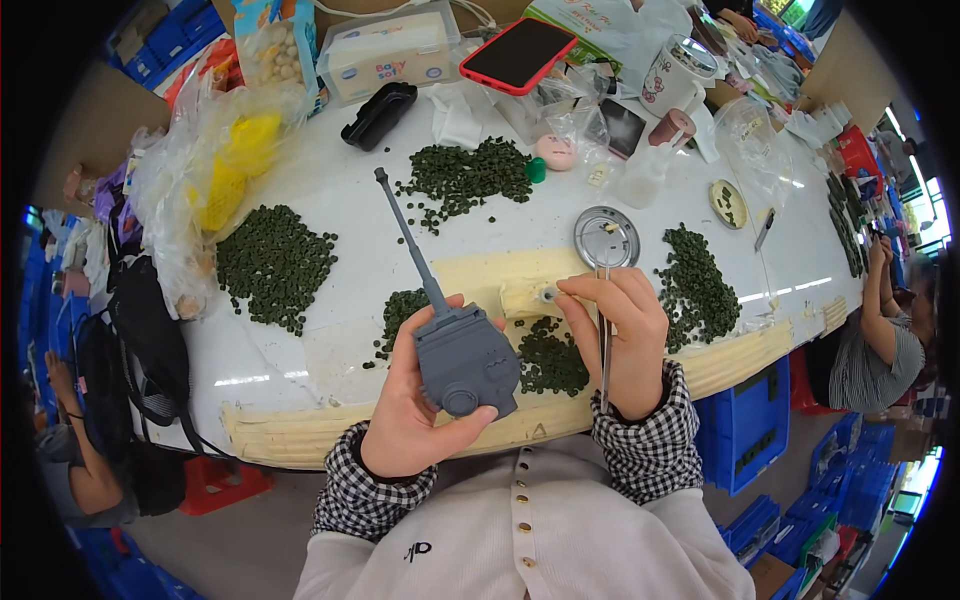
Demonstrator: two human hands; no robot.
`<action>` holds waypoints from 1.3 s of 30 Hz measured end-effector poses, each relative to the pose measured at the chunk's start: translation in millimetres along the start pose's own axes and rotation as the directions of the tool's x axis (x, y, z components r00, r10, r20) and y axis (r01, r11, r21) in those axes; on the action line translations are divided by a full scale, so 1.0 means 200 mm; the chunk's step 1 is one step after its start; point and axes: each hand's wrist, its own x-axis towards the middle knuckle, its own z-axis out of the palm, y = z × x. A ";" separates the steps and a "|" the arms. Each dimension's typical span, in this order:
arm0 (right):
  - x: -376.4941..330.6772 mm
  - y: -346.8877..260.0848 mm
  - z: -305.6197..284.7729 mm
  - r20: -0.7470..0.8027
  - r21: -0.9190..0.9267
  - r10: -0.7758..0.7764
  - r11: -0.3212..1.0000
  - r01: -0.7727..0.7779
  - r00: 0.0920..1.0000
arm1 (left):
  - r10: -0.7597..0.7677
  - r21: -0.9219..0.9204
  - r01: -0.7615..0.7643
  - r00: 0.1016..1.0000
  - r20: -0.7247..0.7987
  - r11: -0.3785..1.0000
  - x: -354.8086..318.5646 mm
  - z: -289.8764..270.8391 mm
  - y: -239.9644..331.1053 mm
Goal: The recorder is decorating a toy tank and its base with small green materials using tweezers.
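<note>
The model tank turret is showing a matt, plastic-looking surface. The tweezers are gleaming like polished metal, and the round dish is shining likewise. The smartphone screen is looking smooth and glossy. The plastic bag is looking crinkled and shiny; the checked cuff is showing woven cloth. The smooth tabletop is reflecting light.

Person wore an off-wht top w/ a row of sm. rnd gold-col. btns down ctr front, plus dk stitched lettering on L chest. L cuff & R cuff were blk/wht chk, gathered, w/ dk edging nr the wrists. L hand & R hand were bare.
</note>
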 end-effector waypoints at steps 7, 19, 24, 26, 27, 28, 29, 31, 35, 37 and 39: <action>0.01 -0.01 0.01 0.000 0.010 -0.003 1.000 0.003 1.000 | 0.029 0.010 -0.030 0.996 0.083 0.999 0.00 -0.02 -0.03; 0.01 -0.02 -0.01 0.023 0.027 0.017 0.999 -0.018 1.000 | -0.030 -0.011 0.030 0.999 0.017 0.999 0.00 0.01 0.01; 0.00 -0.01 -0.08 0.005 0.107 0.017 0.994 -0.017 1.000 | -0.024 -0.026 0.025 1.000 0.013 0.999 0.01 0.01 0.00; -0.01 0.00 -0.10 -0.022 0.161 0.030 0.987 -0.026 0.999 | -0.028 -0.029 0.028 0.999 0.016 0.999 0.01 0.01 0.00; -0.02 0.01 -0.11 -0.046 0.188 0.037 0.982 -0.028 0.998 | -0.031 -0.029 0.032 0.999 0.017 0.999 0.01 0.01 0.00; -0.03 0.02 -0.11 -0.070 0.216 0.044 0.976 -0.028 0.997 | -0.034 -0.028 0.034 0.999 0.016 0.999 0.01 0.01 0.00; -0.04 0.02 -0.12 -0.084 0.217 0.069 0.975 -0.049 0.994 | -0.033 -0.029 0.033 0.999 0.013 0.999 0.01 0.01 0.00; -0.04 0.03 -0.15 -0.113 0.218 0.116 0.972 -0.089 0.987 | -0.029 -0.030 0.029 1.000 0.008 0.999 0.00 0.01 0.00; -0.07 0.07 -0.19 -0.149 0.233 0.159 0.965 -0.122 0.976 | -0.014 0.088 0.005 0.994 0.106 0.996 0.01 -0.02 -0.01; -0.07 0.08 -0.19 -0.142 0.233 0.162 0.964 -0.126 0.977 | -0.052 0.075 0.044 0.993 0.111 0.996 0.01 -0.02 0.00; -0.07 0.08 -0.19 -0.132 0.229 0.177 0.963 -0.143 0.975 | -0.036 0.093 0.026 0.994 0.105 0.995 0.01 -0.02 -0.01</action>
